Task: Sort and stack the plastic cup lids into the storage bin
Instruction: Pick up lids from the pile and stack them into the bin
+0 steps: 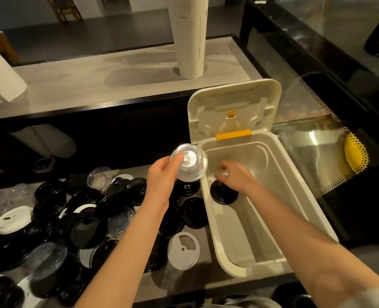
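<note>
My left hand (161, 176) holds a clear dome lid (189, 163) just left of the white storage bin (299, 205). My right hand (234, 177) reaches down inside the bin, fingers spread, just above a black lid (223, 195) lying on the bin's floor; whether it touches that lid I cannot tell. A pile of black, white and clear lids (84, 218) covers the counter to the left. A white flat lid (183, 250) lies close to the bin's left wall.
The bin's hinged cover (235, 107) stands open at the far end. A tall stack of white cups (189, 36) stands on the raised shelf behind. A glass display case (317, 141) is to the right of the bin.
</note>
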`<action>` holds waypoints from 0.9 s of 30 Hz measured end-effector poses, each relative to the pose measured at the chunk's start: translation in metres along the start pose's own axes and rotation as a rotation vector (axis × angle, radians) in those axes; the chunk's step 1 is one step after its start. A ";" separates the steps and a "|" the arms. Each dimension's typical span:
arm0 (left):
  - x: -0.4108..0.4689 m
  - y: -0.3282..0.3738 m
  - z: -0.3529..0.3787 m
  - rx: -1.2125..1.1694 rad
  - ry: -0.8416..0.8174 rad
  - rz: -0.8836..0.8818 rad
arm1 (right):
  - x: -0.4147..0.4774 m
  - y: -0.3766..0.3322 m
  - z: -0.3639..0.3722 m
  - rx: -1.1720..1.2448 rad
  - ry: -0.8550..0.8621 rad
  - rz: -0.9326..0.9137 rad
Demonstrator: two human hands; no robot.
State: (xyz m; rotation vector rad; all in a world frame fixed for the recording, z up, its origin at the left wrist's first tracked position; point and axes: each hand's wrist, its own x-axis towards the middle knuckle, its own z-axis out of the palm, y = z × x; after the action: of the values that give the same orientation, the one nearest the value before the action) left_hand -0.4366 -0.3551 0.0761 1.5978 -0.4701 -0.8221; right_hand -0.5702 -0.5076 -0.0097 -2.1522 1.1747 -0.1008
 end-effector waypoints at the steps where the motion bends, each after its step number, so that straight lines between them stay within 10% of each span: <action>1: 0.002 0.002 0.003 0.019 -0.015 0.025 | -0.006 -0.013 -0.013 0.195 0.061 0.010; 5: 0.007 0.011 0.019 0.082 -0.088 0.126 | -0.042 -0.055 -0.061 0.916 -0.049 -0.015; 13: 0.000 0.015 0.055 0.289 -0.204 0.274 | -0.066 -0.042 -0.085 0.985 -0.005 -0.050; 18: 0.007 0.001 0.046 0.785 -0.222 0.492 | -0.055 -0.010 -0.090 0.510 0.052 0.081; 22: 0.015 -0.024 0.033 1.096 -0.363 0.528 | -0.035 0.011 -0.078 -0.123 -0.255 0.161; 27: 0.019 -0.032 0.032 1.164 -0.357 0.540 | -0.015 0.023 -0.060 -0.309 -0.501 0.304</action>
State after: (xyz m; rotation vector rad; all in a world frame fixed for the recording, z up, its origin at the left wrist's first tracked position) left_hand -0.4526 -0.3837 0.0392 2.1651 -1.7842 -0.3820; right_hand -0.6179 -0.5355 0.0266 -2.0448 1.2481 0.7532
